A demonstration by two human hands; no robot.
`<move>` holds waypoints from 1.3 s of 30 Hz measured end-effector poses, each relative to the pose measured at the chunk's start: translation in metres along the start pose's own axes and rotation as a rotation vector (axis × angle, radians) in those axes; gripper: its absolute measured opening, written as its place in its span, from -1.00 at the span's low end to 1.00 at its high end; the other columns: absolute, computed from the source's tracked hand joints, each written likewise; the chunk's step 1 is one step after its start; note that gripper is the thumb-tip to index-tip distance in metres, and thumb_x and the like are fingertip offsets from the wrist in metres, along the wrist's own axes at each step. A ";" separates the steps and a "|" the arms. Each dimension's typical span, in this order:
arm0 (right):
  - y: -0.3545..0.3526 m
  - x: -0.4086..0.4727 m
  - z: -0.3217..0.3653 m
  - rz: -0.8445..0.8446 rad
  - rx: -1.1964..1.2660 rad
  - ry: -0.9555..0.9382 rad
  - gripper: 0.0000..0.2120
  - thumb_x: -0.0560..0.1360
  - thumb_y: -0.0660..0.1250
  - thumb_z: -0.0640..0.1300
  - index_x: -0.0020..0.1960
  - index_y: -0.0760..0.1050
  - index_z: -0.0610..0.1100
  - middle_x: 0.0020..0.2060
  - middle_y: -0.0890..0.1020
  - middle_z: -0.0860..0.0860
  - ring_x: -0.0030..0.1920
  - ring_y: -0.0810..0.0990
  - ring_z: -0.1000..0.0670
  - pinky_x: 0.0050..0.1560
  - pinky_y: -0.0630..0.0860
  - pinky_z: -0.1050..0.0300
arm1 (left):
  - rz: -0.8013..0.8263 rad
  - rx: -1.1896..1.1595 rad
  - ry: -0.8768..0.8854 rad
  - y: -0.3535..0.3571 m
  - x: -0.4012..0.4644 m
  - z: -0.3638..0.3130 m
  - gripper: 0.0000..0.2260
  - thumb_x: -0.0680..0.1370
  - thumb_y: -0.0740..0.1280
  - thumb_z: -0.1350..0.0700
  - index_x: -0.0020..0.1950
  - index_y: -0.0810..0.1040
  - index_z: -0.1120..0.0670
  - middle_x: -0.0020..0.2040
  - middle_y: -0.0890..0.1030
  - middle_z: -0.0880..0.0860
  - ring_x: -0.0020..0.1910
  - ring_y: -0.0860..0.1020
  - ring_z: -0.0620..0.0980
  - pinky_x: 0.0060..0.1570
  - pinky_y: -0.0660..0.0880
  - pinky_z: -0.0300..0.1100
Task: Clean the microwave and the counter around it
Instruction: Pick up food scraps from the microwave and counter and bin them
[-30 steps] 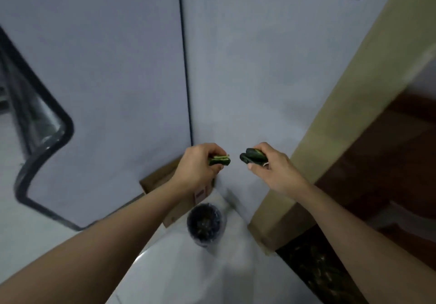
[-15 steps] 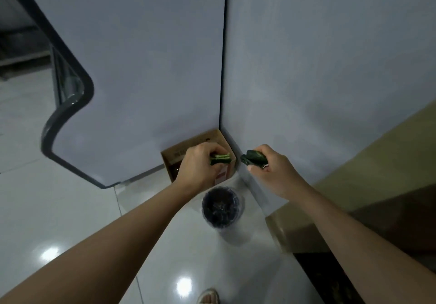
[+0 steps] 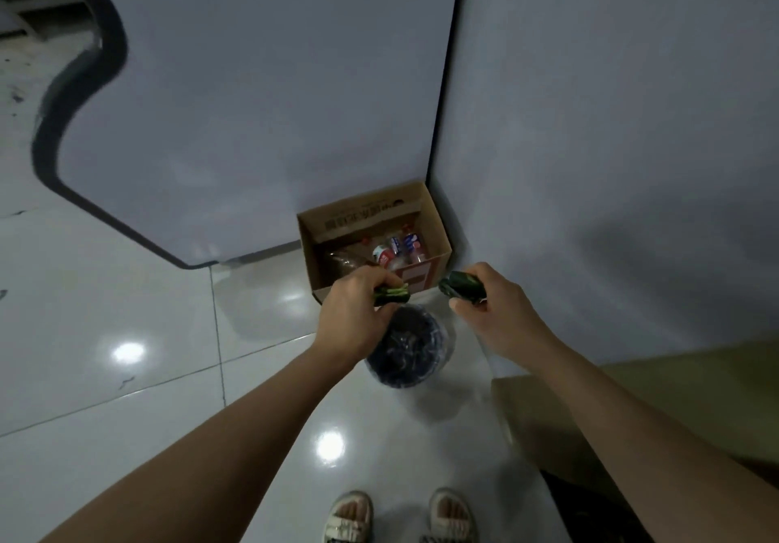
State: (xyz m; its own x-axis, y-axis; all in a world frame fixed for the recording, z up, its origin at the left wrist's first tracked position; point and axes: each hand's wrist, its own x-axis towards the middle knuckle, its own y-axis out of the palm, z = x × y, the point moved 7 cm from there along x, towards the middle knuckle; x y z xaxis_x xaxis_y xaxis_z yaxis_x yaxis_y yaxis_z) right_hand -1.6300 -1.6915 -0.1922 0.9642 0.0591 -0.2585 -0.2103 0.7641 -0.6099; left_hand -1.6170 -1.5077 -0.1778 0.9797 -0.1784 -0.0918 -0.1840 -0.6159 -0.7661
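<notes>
Glossy white floor tiles (image 3: 126,331) fill the lower left of the downward view, with bright ceiling lights mirrored in them, and two pale grey walls (image 3: 611,121) meet in a corner at the upper right. A large white panel with a dark rounded edge (image 3: 253,99), possibly an appliance door, takes up the upper left. An open cardboard box (image 3: 438,222) sits on the floor in the corner, and small bottles with red and blue labels (image 3: 396,251) lie inside it. Just in front of the box stands a round bin lined with a dark bag (image 3: 415,352). Both arms reach forward from the bottom edge, above the bin. The left hand (image 3: 358,310) has its grip curled around a short dark green piece with a paler green cut side (image 3: 392,294), possibly a vegetable, directly over the rim of the bin. The right hand (image 3: 493,310) has its grip closed around a second dark green piece (image 3: 461,285), held just to the right of the bin and slightly apart from the first. Two feet in light slippers (image 3: 400,517) stand on the tiles at the bottom. A tan door frame or cabinet side (image 3: 632,395) occupies the lower right. Neither the microwave nor the worktop appears in this view.
</notes>
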 end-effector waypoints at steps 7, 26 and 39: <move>0.073 0.041 -0.078 0.106 -0.007 -0.054 -0.82 0.49 0.34 -0.09 0.04 0.38 0.00 -0.15 0.51 0.09 -0.17 0.49 0.11 -0.28 0.32 0.35 | -0.047 0.011 -0.110 0.100 0.007 0.070 -0.81 0.45 0.44 0.15 0.04 0.61 0.01 0.01 0.64 -0.03 -0.01 0.56 -0.09 0.01 0.54 -0.20; 0.291 0.140 -0.298 0.092 -0.293 -0.152 -0.69 0.48 0.33 -0.02 0.15 0.37 -0.11 0.00 0.47 -0.04 0.03 0.49 -0.07 -0.03 0.41 0.08 | -0.120 0.199 -0.060 0.326 0.045 0.264 -0.76 0.43 0.40 0.18 0.08 0.62 0.01 0.04 0.64 -0.02 -0.01 0.58 -0.02 0.10 0.50 -0.01; 0.317 0.143 -0.319 0.211 -0.385 -0.101 -0.41 0.44 0.39 -0.02 0.38 0.24 -0.08 0.28 0.37 -0.06 0.31 0.30 -0.09 0.32 0.32 0.04 | -0.073 0.298 -0.060 0.341 0.048 0.291 -0.71 0.43 0.38 0.14 0.15 0.57 -0.02 0.11 0.61 -0.06 0.05 0.55 -0.05 0.17 0.42 -0.12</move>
State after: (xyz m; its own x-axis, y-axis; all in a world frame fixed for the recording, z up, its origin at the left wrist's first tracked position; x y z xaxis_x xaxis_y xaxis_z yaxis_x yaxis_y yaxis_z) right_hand -1.6101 -1.6457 -0.6617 0.9005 0.2649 -0.3448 -0.4307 0.4347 -0.7909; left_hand -1.6099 -1.5033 -0.6285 0.9940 -0.0909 -0.0608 -0.0904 -0.3713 -0.9241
